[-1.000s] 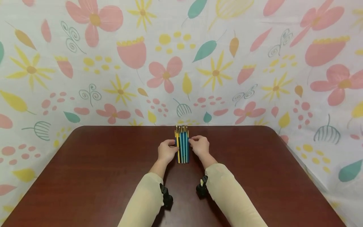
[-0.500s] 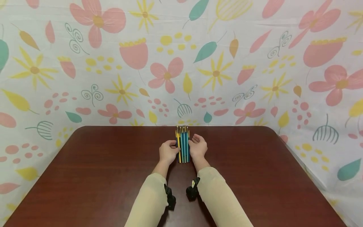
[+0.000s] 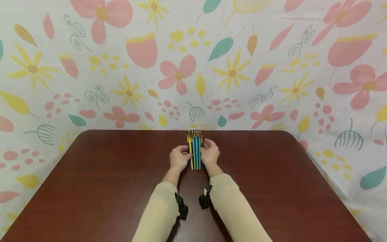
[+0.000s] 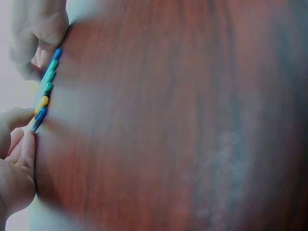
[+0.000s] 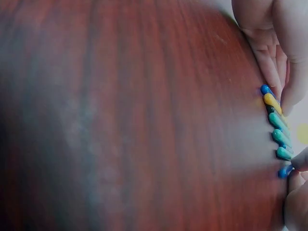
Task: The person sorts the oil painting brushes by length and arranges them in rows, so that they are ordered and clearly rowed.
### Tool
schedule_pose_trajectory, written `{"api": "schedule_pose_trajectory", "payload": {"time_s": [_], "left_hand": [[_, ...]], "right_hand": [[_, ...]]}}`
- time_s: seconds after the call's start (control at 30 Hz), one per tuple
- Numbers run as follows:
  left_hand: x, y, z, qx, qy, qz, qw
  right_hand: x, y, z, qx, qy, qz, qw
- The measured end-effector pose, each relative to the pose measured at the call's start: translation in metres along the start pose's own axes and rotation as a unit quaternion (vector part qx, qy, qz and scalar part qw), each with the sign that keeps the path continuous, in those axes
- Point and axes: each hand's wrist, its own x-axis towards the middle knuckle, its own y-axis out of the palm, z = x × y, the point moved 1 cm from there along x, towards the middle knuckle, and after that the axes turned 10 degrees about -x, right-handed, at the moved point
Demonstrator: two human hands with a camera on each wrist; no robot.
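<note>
At the far edge of the table (image 3: 99, 188), near its middle, everything of interest is gathered, and I go from left to right. First comes the left sleeve (image 3: 157, 211), pale, with a black camera (image 3: 182, 207) at its inner side. Beyond it, the left hand (image 3: 179, 158) grasps the left border of the row: its thumb is over the yellow brush (image 4: 43, 102), while its fingers touch the side of the outer blue one. Next, between the two hands, are the brushes (image 3: 195, 154); they lie flat, side by side, handles toward the person and tips toward the cloth (image 3: 193, 77). Blue, yellow and green handle ends can be seen from the wrists. Then the right hand (image 3: 210, 153) pinches the last blue handle with thumb and finger; its other fingers are loosely bent. Last is the right sleeve (image 3: 239, 208), also with a camera (image 3: 205, 201). I judge that the brushes are light and stiff, with smooth, rather slippery handles, so a loose one could easily roll out of line. It seems best to take hold around the middle of the handles, from both sides, and to spare the tips, which are probably soft and more delicate.
</note>
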Motion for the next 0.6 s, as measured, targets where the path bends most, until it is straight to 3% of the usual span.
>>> {"api": "schedule_pose_trajectory", "payload": {"time_s": [0.3,0.6], "left_hand": [[-0.001,-0.0023,-0.003,0.005,0.002,0.001,1.0],[-0.0005,-0.0006,0.0017,0.004,-0.001,-0.001,1.0]], "right_hand": [[0.0,0.0028,0.0021,-0.019,-0.002,0.012,0.9997],[0.0,0.004,-0.0017,-0.019,0.004,-0.008,0.9998]]}}
